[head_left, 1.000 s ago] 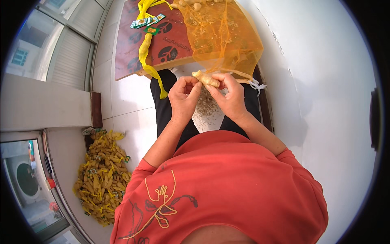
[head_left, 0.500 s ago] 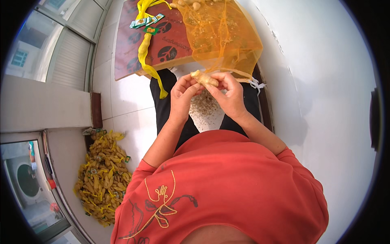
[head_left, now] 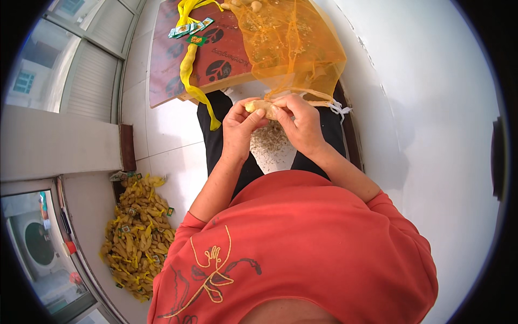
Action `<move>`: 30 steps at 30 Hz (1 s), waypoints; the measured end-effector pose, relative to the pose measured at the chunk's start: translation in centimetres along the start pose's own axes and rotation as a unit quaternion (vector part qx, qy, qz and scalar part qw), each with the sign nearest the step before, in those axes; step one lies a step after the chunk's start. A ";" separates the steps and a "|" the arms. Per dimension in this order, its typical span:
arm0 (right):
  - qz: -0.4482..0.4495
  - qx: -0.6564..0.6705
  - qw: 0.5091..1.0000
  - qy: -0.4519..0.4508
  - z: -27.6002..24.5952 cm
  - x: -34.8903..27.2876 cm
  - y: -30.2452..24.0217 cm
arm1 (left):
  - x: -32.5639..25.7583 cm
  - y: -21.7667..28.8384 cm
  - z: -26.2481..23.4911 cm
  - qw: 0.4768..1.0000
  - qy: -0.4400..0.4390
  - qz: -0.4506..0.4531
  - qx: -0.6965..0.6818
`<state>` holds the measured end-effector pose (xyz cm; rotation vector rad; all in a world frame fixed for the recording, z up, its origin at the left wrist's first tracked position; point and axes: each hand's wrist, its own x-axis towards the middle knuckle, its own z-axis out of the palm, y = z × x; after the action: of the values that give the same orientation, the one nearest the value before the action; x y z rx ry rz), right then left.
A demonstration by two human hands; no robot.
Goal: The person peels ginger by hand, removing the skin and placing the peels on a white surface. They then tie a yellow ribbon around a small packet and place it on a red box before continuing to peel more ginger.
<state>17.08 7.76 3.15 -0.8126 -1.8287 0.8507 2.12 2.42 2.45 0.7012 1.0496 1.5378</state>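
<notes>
A knobbly piece of pale ginger is held between both hands over my lap, just short of the table's near edge. My left hand pinches its left end with thumb and fingers. My right hand grips the right end, its thumb pressed on the root. Beyond them, an orange mesh bag lies over the right side of the red board table. A partly filled yellow net sleeve with a green label hangs over the near edge on the left.
More empty yellow nets and a small stack of labels lie at the table's far left. Loose ginger sits at the far edge. A large heap of netted ginger rests on the floor at left. A white wall stands close on the right.
The ginger has turned between my hands and now lies more level, with its pale end to the left. My right fingers have shifted over more of it.
</notes>
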 end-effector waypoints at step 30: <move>0.147 0.190 0.970 -0.033 0.1 -0.4 0.5 | -0.8 0.2 0.2 0.997 -0.008 0.033 0.066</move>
<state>17.21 7.66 2.48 -0.8217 -1.5503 1.3832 2.35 1.69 2.78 0.8439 1.1336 1.5266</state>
